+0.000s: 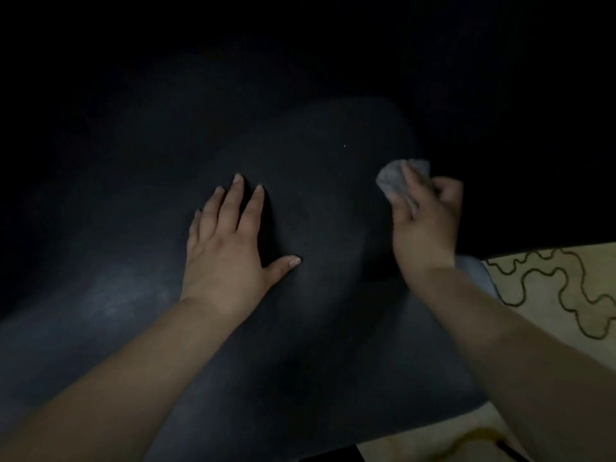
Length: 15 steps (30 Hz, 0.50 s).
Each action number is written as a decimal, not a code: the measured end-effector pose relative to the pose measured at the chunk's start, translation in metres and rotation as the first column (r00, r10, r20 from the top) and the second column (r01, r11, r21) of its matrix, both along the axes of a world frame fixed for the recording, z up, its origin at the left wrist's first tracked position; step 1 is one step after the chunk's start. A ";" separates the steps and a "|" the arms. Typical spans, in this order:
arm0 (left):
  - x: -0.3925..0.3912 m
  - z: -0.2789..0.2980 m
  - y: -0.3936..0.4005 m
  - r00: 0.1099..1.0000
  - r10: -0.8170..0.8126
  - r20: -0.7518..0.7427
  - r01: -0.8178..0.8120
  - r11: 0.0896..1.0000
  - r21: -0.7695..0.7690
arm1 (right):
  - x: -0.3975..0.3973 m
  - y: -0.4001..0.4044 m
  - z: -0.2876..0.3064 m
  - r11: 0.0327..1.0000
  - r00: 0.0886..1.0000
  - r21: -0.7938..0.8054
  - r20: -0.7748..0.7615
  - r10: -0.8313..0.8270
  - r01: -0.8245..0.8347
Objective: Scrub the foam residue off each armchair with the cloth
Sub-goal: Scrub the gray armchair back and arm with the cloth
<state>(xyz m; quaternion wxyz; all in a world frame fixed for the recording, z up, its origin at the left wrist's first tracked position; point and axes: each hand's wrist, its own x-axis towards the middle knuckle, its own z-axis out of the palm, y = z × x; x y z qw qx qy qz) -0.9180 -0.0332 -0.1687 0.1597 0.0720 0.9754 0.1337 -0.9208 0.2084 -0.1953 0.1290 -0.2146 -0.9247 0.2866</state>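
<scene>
Left hand [222,251] lay flat, fingers [233,198] spread, on the dark armchair [316,328] — right hand [425,216] gripped a bunched cloth [391,180].

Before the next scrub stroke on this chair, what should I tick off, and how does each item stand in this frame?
1. Cloth gripped by right hand: ok.
2. Left hand flat on armchair, bracing: ok.
3. Cloth touching the armchair: cannot tell, too dark.
4. Residue left to scrub: pale smear left of the left hand, not ok.
5. Rest of the armchair lit enough to judge: not ok.
6. Rug beside the chair, out of the stroke: ok.
</scene>
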 end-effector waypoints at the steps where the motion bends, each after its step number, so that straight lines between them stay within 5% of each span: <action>1: 0.000 -0.001 0.000 1.000 -0.002 -0.003 0.002 1.000 0.001 | -0.010 -0.009 0.000 1.000 1.000 0.007 0.004 -0.007 0.007; 6: -0.001 -0.001 -0.003 1.000 -0.022 0.003 0.022 1.000 0.000 | 0.017 -0.048 0.003 0.901 0.901 0.003 -0.007 0.434 -0.434; 15: -0.005 0.002 -0.007 0.999 -0.030 0.026 0.029 0.999 0.041 | -0.081 -0.024 0.001 0.976 0.976 0.038 0.024 0.215 -0.216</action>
